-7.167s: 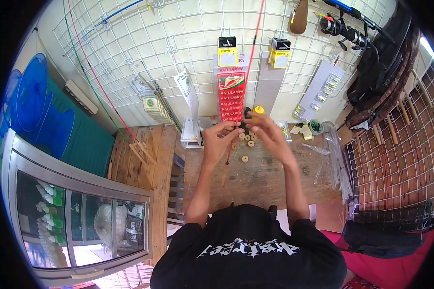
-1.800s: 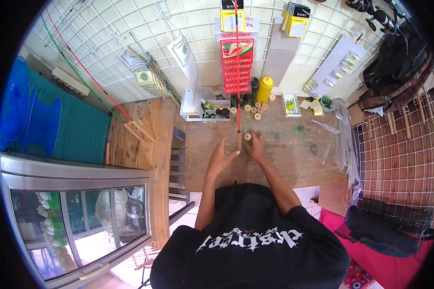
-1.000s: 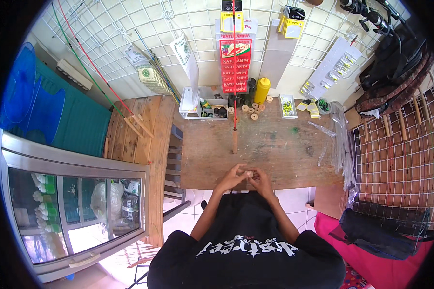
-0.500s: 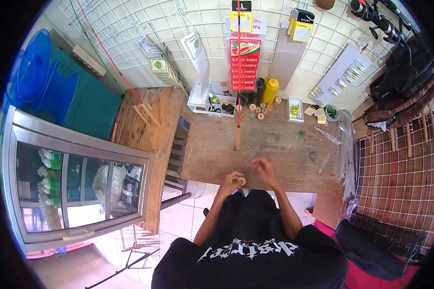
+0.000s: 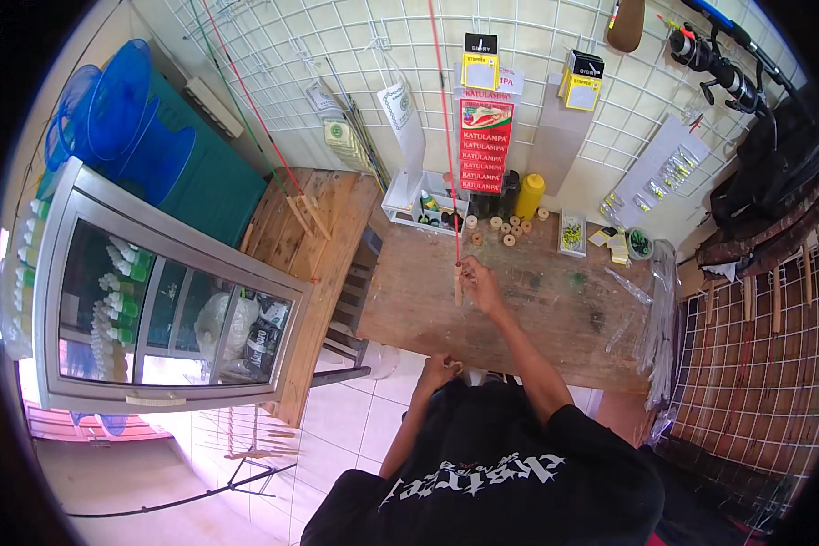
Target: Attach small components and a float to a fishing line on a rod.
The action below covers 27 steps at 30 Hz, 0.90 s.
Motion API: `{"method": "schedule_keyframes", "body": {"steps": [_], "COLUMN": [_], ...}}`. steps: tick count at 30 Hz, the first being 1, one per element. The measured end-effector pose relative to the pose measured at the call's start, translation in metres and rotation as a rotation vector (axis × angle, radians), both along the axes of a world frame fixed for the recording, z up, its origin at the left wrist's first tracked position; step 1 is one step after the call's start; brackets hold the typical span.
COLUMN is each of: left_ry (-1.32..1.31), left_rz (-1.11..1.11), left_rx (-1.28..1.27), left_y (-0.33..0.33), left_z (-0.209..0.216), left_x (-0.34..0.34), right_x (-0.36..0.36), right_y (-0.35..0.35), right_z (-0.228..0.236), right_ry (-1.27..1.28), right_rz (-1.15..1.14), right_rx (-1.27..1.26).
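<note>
At the far left there are the blue nets (image 5: 123, 114), and beside them the glass cabinet (image 5: 205, 398) with a metal frame; next come two thin rods (image 5: 262, 127), one green and one red, with their handles resting over a wooden surface; then the white tray (image 5: 394, 211) stands at the back left corner of the bench (image 5: 528, 314), with small bottles inside; the left hand (image 5: 440, 369) is low, just before the front edge of the bench, and its grip is closed on a small pale round piece (image 5: 458, 367), which is partly hidden; the red rod (image 5: 457, 227) rises from its wooden handle (image 5: 459, 293), which is over the bench; the right hand (image 5: 481, 284) has its grip clamped on the upper part of this handle; behind, several pale rings (image 5: 509, 240) lie grouped near the yellow bottle (image 5: 529, 197); farther right is the white box (image 5: 571, 255) with yellow-green pieces, and clear plastic wrapping (image 5: 660, 328) hangs at the right edge.
</note>
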<state>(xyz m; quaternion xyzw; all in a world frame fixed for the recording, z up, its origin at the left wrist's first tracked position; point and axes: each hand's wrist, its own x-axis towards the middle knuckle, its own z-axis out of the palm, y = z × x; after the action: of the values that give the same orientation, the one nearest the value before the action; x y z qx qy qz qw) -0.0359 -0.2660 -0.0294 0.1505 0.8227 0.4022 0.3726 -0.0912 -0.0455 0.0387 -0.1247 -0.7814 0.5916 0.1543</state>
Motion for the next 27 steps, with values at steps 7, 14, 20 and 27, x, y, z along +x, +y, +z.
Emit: {"method": "schedule_keyframes", "body": {"steps": [7,14,20,27], "left_ry": [-0.014,0.098,-0.186,-0.391], "left_rz": [-0.067,-0.235,-0.18,-0.055], "left_rx": [-0.064,-0.331,-0.249,0.406], "left_y": [-0.003,-0.007,-0.024,0.001], "left_z": [-0.006,-0.018,-0.019,0.052], "left_x": [0.003,0.0,-0.017,-0.038], "right_x": [0.027,0.039,0.047,0.046], "right_y": [-0.001,0.015,0.017,0.02], "right_z": [0.022,0.031,0.015,0.006], "right_ry": [0.032,-0.042,-0.005,-0.04], "right_rz": [-0.197,-0.263,-0.354,-0.337], "right_rx": [0.205,0.157,0.158,0.169]}}
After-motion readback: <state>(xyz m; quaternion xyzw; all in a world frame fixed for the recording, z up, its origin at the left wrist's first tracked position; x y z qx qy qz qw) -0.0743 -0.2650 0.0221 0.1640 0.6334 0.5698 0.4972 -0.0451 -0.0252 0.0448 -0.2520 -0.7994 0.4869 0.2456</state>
